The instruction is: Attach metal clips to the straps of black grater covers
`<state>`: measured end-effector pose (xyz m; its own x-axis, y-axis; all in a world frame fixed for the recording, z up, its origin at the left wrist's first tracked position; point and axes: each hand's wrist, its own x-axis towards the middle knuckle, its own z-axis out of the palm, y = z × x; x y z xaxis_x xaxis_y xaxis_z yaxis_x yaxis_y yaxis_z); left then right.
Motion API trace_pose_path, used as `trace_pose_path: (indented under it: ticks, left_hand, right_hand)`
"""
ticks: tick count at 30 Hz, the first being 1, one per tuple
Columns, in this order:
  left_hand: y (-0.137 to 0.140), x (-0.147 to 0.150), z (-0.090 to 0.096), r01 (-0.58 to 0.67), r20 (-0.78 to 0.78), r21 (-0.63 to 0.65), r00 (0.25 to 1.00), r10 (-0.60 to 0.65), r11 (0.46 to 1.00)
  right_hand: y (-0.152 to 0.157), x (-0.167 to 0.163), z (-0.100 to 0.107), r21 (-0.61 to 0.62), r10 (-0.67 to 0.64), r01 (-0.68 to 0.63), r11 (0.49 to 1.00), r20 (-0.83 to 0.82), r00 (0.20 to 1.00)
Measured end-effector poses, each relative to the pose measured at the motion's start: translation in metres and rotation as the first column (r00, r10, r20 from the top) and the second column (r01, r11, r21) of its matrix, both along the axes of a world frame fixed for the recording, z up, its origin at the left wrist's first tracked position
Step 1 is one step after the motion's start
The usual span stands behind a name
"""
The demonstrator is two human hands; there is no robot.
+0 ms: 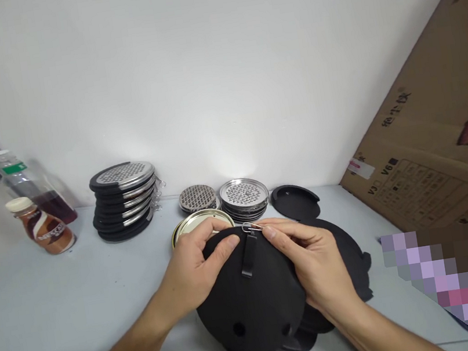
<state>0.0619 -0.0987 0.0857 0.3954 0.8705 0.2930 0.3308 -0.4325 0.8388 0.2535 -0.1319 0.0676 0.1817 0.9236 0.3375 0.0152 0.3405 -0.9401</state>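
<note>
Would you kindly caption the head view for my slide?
Left hand grips a black disc; right hand pinches a wire loop at its rim.

The disc is plain black, the tabletop pale blue-grey, the carton brown.

"NESCA" shows on the small brown bottle, "V3" and "V6" on the cardboard box.

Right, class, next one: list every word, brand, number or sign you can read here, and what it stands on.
"NESCA", the rest turned away: brown bottle.
"V3": cardboard box.
"V6": the same box.
Too blurred to read: the box's dark characters and fine print, its pink-and-white sticker.
</note>
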Motion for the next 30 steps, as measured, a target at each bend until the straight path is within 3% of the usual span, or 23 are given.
trace_pose_path:
  ticks: [6, 8, 10, 12, 14, 17, 20, 23, 24, 27, 30]
  left_hand:
    - [-0.005, 0.011, -0.004, 0.071, 0.001, -0.018, 0.997, -0.071, 0.997]
    - [-0.001, 0.013, -0.002, 0.000, 0.004, -0.026, 1.000, 0.001, 1.000]
    - [0.008, 0.016, 0.005, -0.075, -0.017, -0.026, 0.997, 0.075, 0.997]
    - [0.022, 0.025, 0.017, -0.125, -0.048, 0.041, 0.991, 0.127, 0.991]
    - [0.040, 0.044, 0.030, -0.122, -0.068, 0.177, 0.988, 0.136, 0.977]
    - [0.065, 0.092, 0.043, 0.016, -0.076, 0.388, 0.997, 0.015, 0.921]
    - [0.080, 0.155, 0.038, 0.247, -0.197, 0.534, 0.966, -0.165, 0.809]
    - [0.083, 0.218, 0.021, 0.443, -0.422, 0.625, 0.884, -0.200, 0.643]
    - [0.081, 0.236, 0.013, 0.486, -0.461, 0.624, 0.861, -0.213, 0.612]
    - [0.075, 0.281, -0.010, 0.576, -0.547, 0.589, 0.800, -0.245, 0.567]
    - [0.069, 0.307, -0.031, 0.626, -0.620, 0.512, 0.743, -0.252, 0.588]
  right_hand:
    - [0.000, -0.003, 0.007, -0.080, 0.130, -0.132, 0.988, -0.025, 0.991]
    - [0.006, 0.007, 0.013, -0.045, 0.053, -0.059, 0.997, -0.129, 0.990]
    - [0.017, 0.030, 0.020, 0.060, -0.078, 0.100, 0.993, -0.293, 0.953]
    - [0.028, 0.064, 0.026, 0.164, -0.220, 0.332, 0.929, -0.475, 0.852]
    - [0.037, 0.100, 0.030, 0.200, -0.357, 0.547, 0.813, -0.570, 0.740]
    - [0.044, 0.142, 0.033, 0.197, -0.485, 0.720, 0.665, -0.619, 0.617]
    - [0.045, 0.160, 0.033, 0.228, -0.573, 0.826, 0.515, -0.624, 0.530]
    - [0.043, 0.164, 0.036, 0.281, -0.632, 0.885, 0.371, -0.622, 0.462]
    - [0.041, 0.165, 0.038, 0.295, -0.646, 0.897, 0.328, -0.623, 0.441]
    - [0.035, 0.165, 0.041, 0.307, -0.673, 0.913, 0.270, -0.617, 0.407]
    - [0.029, 0.163, 0.043, 0.296, -0.695, 0.899, 0.322, -0.572, 0.437]
